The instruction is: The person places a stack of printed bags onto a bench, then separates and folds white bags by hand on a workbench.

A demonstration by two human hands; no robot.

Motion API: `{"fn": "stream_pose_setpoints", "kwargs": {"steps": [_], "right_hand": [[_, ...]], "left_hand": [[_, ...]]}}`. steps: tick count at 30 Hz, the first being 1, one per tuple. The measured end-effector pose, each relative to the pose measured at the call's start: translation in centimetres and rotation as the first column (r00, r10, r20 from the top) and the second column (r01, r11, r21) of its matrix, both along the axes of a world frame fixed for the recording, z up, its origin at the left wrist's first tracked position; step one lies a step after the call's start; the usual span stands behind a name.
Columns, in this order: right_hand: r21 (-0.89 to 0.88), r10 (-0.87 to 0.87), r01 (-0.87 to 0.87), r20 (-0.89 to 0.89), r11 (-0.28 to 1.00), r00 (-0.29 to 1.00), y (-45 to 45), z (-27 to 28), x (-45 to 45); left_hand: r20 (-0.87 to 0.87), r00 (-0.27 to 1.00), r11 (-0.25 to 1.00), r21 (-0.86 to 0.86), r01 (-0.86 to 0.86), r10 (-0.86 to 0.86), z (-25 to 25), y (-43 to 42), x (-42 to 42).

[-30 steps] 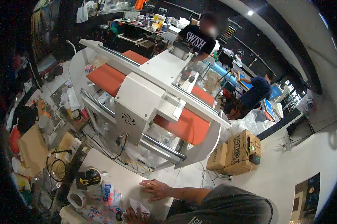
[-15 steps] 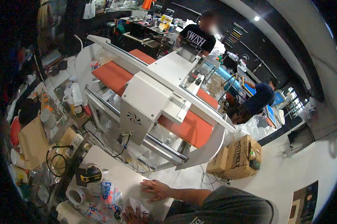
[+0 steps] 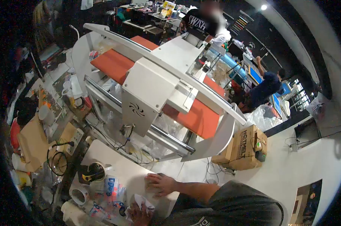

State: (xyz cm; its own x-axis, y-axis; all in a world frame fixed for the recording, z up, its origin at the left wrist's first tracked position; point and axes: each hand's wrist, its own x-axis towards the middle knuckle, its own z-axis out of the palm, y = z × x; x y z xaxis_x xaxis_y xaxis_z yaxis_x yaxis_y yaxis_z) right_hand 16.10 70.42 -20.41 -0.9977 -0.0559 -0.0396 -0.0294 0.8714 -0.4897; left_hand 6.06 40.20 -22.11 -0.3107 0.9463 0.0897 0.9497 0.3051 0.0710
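Note:
My right hand [image 3: 161, 184] lies palm down on the pale tabletop [image 3: 134, 167], near its right edge, with its fingers stretched out and holding nothing. Lower down, my left hand [image 3: 140, 214] presses on a crumpled white cloth [image 3: 143, 201], fingers bent over it. Just left of that cloth lies a clear plastic bag with blue and red print [image 3: 112, 190]. A pair of dark-handled scissors [image 3: 122, 210] shows only in part beside it. Rolls of tape stand farther left: one pale roll [image 3: 80, 196], and another [image 3: 96, 171] with a black and yellow tool in its hole.
A large white machine [image 3: 148, 90] with orange-red platens [image 3: 200, 120] stands beyond the table. Cardboard boxes [image 3: 246, 148] sit on the floor at right. Clutter and a power strip [image 3: 75, 141] lie at left. Two people [image 3: 202, 22] are at the back, one beside blue screens [image 3: 254, 75].
The view has tilted down and shifted slightly. My left hand and the cloth show more fully now. At the back right, a person has raised an arm.

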Motion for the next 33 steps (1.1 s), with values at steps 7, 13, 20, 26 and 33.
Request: {"fn": "stream_pose_setpoints", "kwargs": {"steps": [7, 13, 20, 26, 33], "right_hand": [[0.05, -0.007, 0.008, -0.012, 0.999, 1.0, 0.4, -0.9, 0.1], [0.048, -0.009, 0.01, -0.015, 0.999, 1.0, 0.1, -1.5, 0.5], [0.057, 0.029, -0.036, 0.111, 0.998, 0.993, 0.4, -0.8, 0.4], [0.04, -0.003, 0.001, 0.046, 0.999, 0.999, 0.1, -1.7, 0.5], [0.082, 0.016, -0.02, 0.052, 0.996, 0.999, 0.3, -0.9, 0.5]], "left_hand": [[0.23, 0.97, 0.997, 0.002, -0.081, 0.078, -0.3, -0.4, 0.5], [0.355, 0.925, 0.991, -0.045, -0.124, 0.132, 0.1, 0.2, 0.9], [0.392, 0.889, 0.903, -0.426, -0.055, 0.239, -1.2, 1.2, 0.7], [0.42, 0.88, 0.926, -0.373, -0.055, 0.222, 0.7, 0.9, 0.9], [0.412, 0.89, 0.94, -0.337, -0.051, 0.196, 0.3, 1.4, 0.4]]}}
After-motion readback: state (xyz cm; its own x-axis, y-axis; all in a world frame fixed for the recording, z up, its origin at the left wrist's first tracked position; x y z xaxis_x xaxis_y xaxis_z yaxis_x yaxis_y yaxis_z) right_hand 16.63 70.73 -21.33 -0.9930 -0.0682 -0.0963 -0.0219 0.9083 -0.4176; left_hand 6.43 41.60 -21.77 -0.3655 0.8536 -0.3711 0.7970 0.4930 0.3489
